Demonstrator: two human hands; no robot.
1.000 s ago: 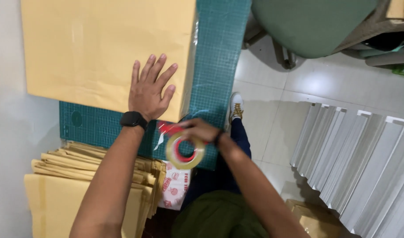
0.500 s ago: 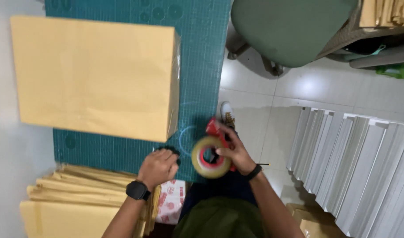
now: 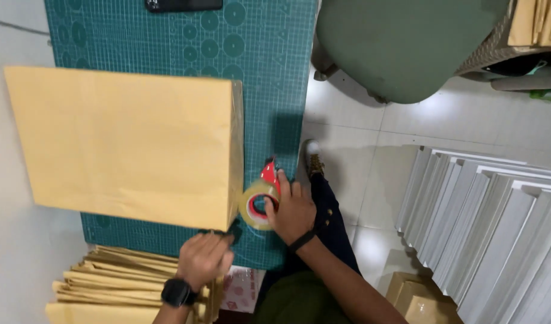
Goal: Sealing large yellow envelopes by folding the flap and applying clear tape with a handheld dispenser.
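Green cutting mat (image 3: pixel 185 54) covers a white table (image 3: pixel 11 252) at 10 o'clock. Green chair seat (image 3: pixel 401 42) at 1 o'clock. Glossy pale tiled floor (image 3: pixel 377 144), white slatted panels (image 3: pixel 491 222) at 4 o'clock.

Tape dispenser (image 3: pixel 262 201), red-handled, upright against brown parcel (image 3: pixel 128 144).

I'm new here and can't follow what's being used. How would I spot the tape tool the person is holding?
Find the green cutting mat on the table, with a big brown paper-wrapped package lying on it. At the package's near right corner, the right hand grips a tape dispenser. Its red handle and ring of tan tape set it apart from the flat brown envelopes stacked nearby.
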